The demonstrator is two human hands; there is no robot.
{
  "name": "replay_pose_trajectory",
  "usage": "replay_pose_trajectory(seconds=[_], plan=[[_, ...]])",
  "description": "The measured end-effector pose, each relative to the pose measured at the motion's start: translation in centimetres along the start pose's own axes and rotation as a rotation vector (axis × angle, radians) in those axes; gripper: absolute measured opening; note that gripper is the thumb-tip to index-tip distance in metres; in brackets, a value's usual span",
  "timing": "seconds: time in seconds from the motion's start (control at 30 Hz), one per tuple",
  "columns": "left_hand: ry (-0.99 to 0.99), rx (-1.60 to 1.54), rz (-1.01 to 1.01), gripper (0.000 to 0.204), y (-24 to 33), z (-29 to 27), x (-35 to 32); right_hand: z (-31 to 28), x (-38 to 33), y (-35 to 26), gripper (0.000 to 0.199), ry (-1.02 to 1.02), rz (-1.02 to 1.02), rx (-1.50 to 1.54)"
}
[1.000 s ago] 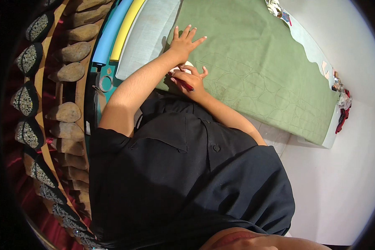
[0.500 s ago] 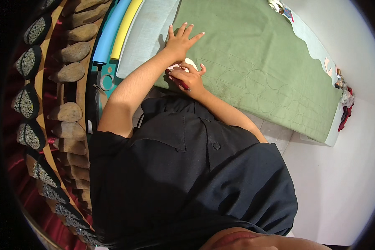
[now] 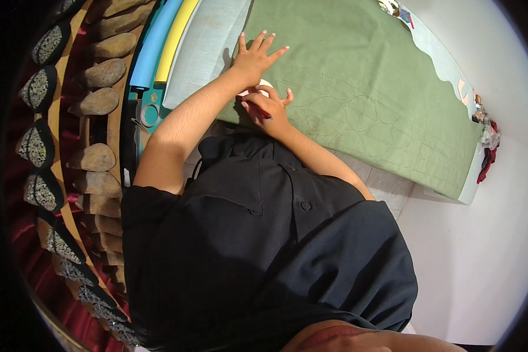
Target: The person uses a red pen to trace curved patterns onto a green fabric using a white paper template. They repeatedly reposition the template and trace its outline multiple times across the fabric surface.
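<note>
My left hand (image 3: 255, 61) lies flat on a green sheet of material (image 3: 358, 64), its fingers spread wide. Just below its wrist, my right hand (image 3: 271, 112) is closed around a red pen (image 3: 265, 112), with one finger lifted out to the side. A pale, rounded flat piece (image 3: 265, 84) shows between the two hands, mostly covered by them. The pen's tip is hidden under my right hand. Thin curved outlines (image 3: 369, 111) are drawn on the green sheet to the right of my hands.
Blue (image 3: 154, 56) and yellow rolls (image 3: 175, 47) lie left of the green sheet, beside a pale grey sheet (image 3: 208, 47). A tape ring (image 3: 151, 115) rests near them. Farther left, racks hold wooden shoe lasts (image 3: 102, 73) and black decorated pieces (image 3: 38, 144). Small items (image 3: 487, 135) sit at far right.
My right hand has shifted slightly, and the pen has tilted a little; less of the pale piece shows. My left hand stays spread in nearly the same place.
</note>
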State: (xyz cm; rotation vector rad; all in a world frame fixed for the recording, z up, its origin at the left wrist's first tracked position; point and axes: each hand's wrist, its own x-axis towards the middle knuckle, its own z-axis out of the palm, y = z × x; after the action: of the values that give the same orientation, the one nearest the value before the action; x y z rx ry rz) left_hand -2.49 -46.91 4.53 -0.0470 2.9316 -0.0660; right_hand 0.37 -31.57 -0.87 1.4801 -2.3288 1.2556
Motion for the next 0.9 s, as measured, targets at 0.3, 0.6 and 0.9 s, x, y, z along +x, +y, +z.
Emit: replay_pose_trajectory(seconds=[0.3, 0.6, 0.9], plan=[[-0.094, -0.013, 0.009, 0.143, 0.2, -1.6, -0.4, -5.1, -3.2, 3.0, 0.009, -0.024, 0.146, -0.167], [-0.068, -0.043, 0.016, 0.146, 0.0, -1.0, 0.0, -5.7, -4.8, 4.2, 0.006, -0.007, 0.131, -0.254], [-0.026, -0.078, -0.002, 0.146, -0.2, -0.3, -0.1, -5.7, -4.7, 4.1, 0.005, 0.018, 0.096, -0.248]])
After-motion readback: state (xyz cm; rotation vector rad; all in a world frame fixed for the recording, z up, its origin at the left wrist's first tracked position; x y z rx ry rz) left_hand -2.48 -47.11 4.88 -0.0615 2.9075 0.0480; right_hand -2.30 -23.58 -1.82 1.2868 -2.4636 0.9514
